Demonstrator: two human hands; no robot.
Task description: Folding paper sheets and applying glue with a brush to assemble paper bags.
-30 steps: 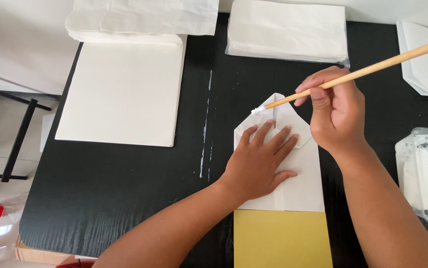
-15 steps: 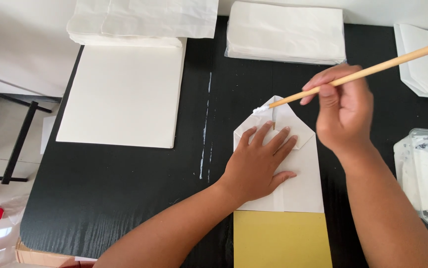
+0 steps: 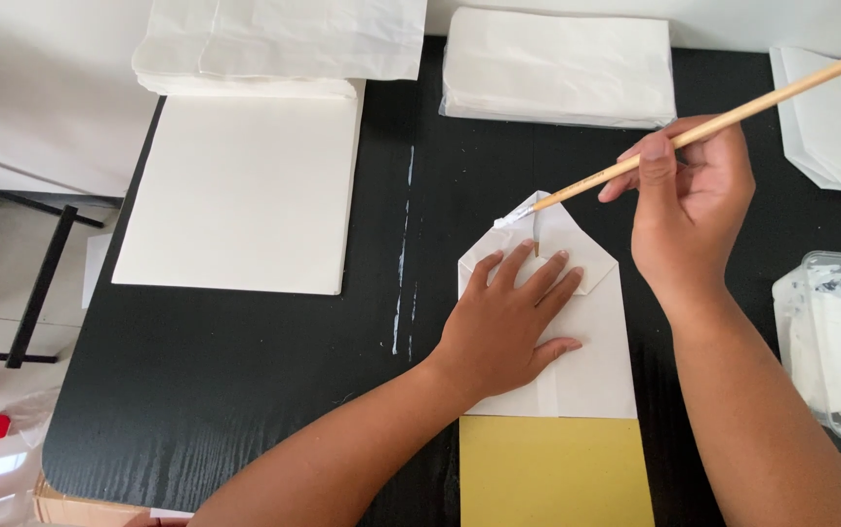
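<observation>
Folded white paper bag [image 3: 577, 361] lies flat mid-table on the black table [image 3: 245, 390], its lower end over a yellow sheet [image 3: 555, 473]. The bag's top is already folded to a point, side flaps creased in. Brush tip sits right at that peak, so pasting looks under way, not finished; no sealed flap visible yet.

Your left hand [image 3: 508, 327] is pressed flat on the bag, palm down, fingers spread toward the point, gripping nothing. Your right hand [image 3: 689, 210] is closed round a long wooden brush [image 3: 703, 127], pinched pen-style, handle angled up and right, wrist raised off the table.

Around: a clear tub of white paste [image 3: 835, 342] at right edge, a flat white sheet stack [image 3: 245, 195] left, and more white bag piles [image 3: 557, 68] along the far edge.
</observation>
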